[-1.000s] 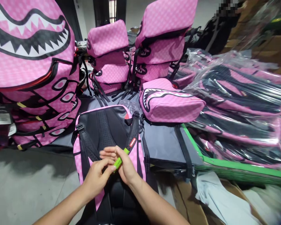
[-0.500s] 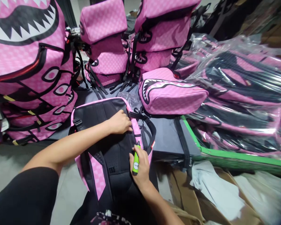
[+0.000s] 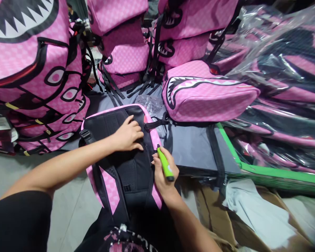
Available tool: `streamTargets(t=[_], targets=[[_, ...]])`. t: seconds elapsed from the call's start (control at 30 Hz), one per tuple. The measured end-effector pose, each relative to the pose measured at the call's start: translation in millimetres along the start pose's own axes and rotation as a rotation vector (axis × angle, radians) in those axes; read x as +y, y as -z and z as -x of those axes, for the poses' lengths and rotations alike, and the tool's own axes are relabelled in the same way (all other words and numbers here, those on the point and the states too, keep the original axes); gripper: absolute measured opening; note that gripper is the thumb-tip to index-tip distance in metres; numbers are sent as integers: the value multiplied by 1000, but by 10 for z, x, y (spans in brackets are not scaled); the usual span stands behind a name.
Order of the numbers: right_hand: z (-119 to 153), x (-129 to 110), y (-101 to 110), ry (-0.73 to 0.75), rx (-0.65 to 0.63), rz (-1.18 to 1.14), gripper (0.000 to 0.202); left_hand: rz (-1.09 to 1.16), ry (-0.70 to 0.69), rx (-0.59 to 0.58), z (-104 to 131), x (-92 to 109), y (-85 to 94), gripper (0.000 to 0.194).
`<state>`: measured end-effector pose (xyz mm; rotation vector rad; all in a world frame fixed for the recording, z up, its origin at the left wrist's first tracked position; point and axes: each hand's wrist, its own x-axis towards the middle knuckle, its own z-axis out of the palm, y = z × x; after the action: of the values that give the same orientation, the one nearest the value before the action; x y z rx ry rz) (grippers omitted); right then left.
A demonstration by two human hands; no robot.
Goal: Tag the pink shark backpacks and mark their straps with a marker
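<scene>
We grasp a green pen-shaped tool (image 3: 165,163) in our right hand (image 3: 162,178), beside the pink-edged black backpack (image 3: 137,171). Our left hand (image 3: 127,135), fingers loosely spread, rests on the backpack beneath it; beyond our right hand lies a shark-mouthed pink bag (image 3: 212,104).

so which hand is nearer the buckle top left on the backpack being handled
Left. The left hand is on the backpack, right of the buckle; the right hand is farther right and lower, holding a green tool.

Pale cloth (image 3: 259,211) lies on brown cardboard (image 3: 215,210) near plastic-wrapped bags (image 3: 286,112).
</scene>
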<state>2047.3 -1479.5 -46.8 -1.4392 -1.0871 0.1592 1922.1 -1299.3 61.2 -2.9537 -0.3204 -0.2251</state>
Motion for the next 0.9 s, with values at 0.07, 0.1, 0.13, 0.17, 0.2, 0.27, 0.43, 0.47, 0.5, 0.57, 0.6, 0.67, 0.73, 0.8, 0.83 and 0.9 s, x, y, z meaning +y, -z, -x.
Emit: streamTargets(t=[0.07,0.1,0.13,0.17,0.2,0.27,0.43,0.47,0.5,0.57,0.6,0.67,0.73,0.8,0.83,0.9], targets=[[-167,-91,-38,-152,47,-104,31,27,36,20,57,233,-84,39],[-240,-125,-65,-187,79,-117,29,33,52,33,87,314,-125,33],[-300,-150,-94,-197,106,-106,29,42,67,51,118,370,-166,27],[-343,-167,-121,-187,120,-77,29,58,78,73,150,403,-206,22],[-370,-178,-145,-171,121,-43,30,79,87,102,183,420,-246,18],[-380,-184,-177,-143,101,12,30,123,101,175,246,428,-327,14],[-313,-162,-210,-92,27,78,26,142,81,293,330,435,-474,16],[-306,-155,-214,-85,13,95,26,140,74,296,333,438,-485,16],[-304,-150,-218,-74,-1,118,26,139,69,297,334,439,-492,16],[-309,-144,-223,-41,-20,177,26,141,65,298,339,437,-498,16],[-316,-146,-224,-26,-21,206,26,142,65,300,343,435,-502,17],[-332,-157,-224,-13,-4,240,27,143,70,309,355,432,-514,17],[-345,-177,-223,-14,-2,242,27,138,73,321,367,429,-534,17],[-354,-200,-224,-15,-21,251,28,128,72,330,376,425,-555,17],[-357,-209,-226,-13,-27,263,28,122,71,335,379,423,-563,17],[-361,-218,-231,-10,-28,282,29,115,68,346,381,419,-576,17]])
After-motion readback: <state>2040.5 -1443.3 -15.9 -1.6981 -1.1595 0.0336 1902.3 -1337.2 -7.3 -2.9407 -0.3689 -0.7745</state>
